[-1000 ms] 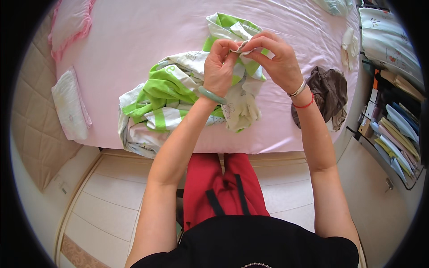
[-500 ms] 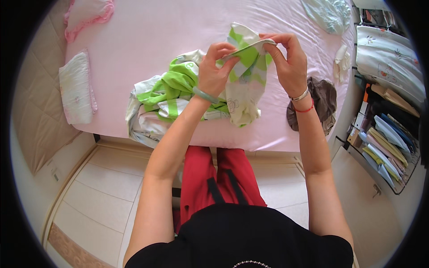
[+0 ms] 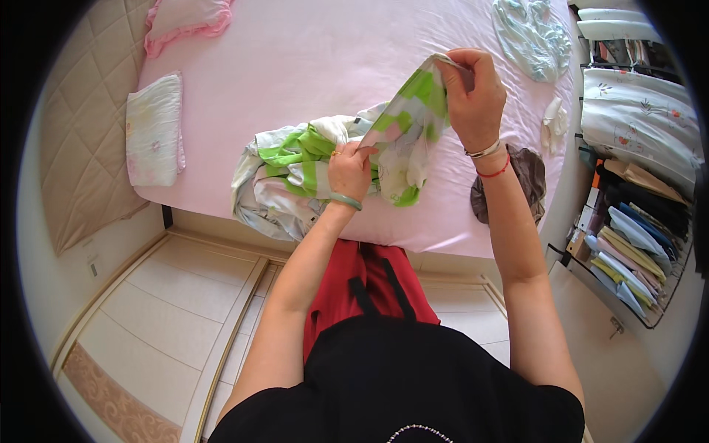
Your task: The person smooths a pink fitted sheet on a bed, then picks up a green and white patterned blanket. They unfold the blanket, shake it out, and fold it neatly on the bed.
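Note:
A large green, white and grey patterned cloth [image 3: 406,111] lies bunched at the near edge of the bed, with one part lifted. My right hand [image 3: 476,100] is raised and pinches an upper corner of it. Lower and to the left, my left hand [image 3: 350,171] is closed on the same cloth's edge, beside the crumpled heap. Between both hands the edge runs in a taut slanting line, and the fabric hangs below it. Whether the cloth is a cover or a sheet, I cannot tell.
The bed [image 3: 295,66] has a pale pink sheet. A folded white quilted pad [image 3: 153,133] and a pink-frilled pillow [image 3: 188,22] lie left. On the right are a brown crumpled cloth [image 3: 526,181], a small white cloth [image 3: 553,125], a pale blue cloth [image 3: 533,37] and a rack of folded fabrics [image 3: 628,251].
My left hand has slid down along the cloth's edge, away from my right hand, stretching the edge between them. My right hand keeps its pinch up high. The view has shifted slightly.

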A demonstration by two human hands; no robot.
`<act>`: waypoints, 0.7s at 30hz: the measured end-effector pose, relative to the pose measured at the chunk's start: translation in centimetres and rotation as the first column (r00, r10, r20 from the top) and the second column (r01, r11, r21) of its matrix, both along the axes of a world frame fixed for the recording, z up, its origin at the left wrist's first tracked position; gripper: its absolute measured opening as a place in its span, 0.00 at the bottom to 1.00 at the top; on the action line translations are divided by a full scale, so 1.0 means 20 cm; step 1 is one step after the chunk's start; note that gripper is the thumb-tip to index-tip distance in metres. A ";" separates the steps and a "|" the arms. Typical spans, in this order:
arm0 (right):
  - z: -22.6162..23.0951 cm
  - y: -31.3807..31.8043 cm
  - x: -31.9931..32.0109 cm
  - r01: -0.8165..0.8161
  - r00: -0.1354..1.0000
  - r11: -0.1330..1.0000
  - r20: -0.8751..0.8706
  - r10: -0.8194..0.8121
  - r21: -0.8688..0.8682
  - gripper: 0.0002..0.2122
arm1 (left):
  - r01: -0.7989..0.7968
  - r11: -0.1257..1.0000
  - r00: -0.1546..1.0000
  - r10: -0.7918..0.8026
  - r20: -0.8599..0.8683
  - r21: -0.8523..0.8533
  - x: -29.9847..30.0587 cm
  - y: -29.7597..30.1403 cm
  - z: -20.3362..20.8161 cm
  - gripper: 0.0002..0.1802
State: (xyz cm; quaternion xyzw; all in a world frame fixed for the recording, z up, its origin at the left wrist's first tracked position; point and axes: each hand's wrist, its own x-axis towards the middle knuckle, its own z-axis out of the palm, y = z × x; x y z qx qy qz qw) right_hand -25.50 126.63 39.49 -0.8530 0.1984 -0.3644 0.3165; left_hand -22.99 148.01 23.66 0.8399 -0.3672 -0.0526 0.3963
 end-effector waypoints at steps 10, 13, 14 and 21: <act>0.37 0.14 0.10 0.128 0.990 0.961 0.083 -0.110 -0.247 0.07 | -0.087 0.988 0.973 0.058 -0.224 -0.124 -0.10 -0.14 0.47 0.10; 0.46 0.19 0.14 0.127 0.989 0.954 0.109 -0.101 -0.270 0.07 | -0.127 0.988 0.971 0.106 -0.213 -0.086 -0.05 -0.19 0.60 0.11; 0.50 0.21 0.14 0.126 0.988 0.955 0.118 -0.097 -0.269 0.07 | -0.142 0.987 0.970 0.125 -0.207 -0.073 -0.03 -0.19 0.62 0.12; 0.67 0.22 0.12 0.144 0.978 0.955 0.186 -0.097 -0.259 0.07 | -0.170 0.977 0.985 0.165 -0.048 -0.127 0.07 -0.16 0.63 0.10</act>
